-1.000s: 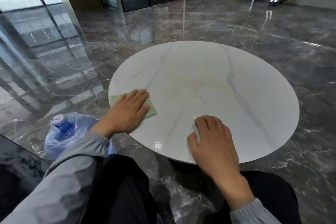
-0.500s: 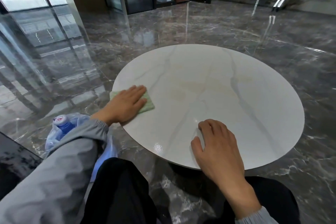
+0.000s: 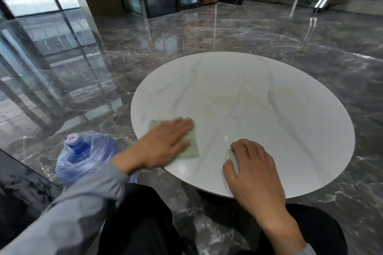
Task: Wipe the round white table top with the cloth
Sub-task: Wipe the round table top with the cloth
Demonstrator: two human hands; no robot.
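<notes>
The round white table top point(image 3: 269, 114) with grey and tan veins fills the middle of the view. A pale green cloth point(image 3: 190, 147) lies flat on its near left part. My left hand point(image 3: 165, 143) presses on the cloth with straight fingers and covers most of it. My right hand point(image 3: 255, 170) rests on the table's near edge with fingers bent, fingertips on the surface, holding nothing.
A blue water jug point(image 3: 83, 155) wrapped in clear plastic lies on the dark marble floor left of the table. My knees in black trousers point(image 3: 141, 223) sit below the table's near edge. Glass walls stand to the left and dark doors stand at the back.
My left hand has slid the cloth from the table's left edge inward to the right. The right hand has stayed where it was.
</notes>
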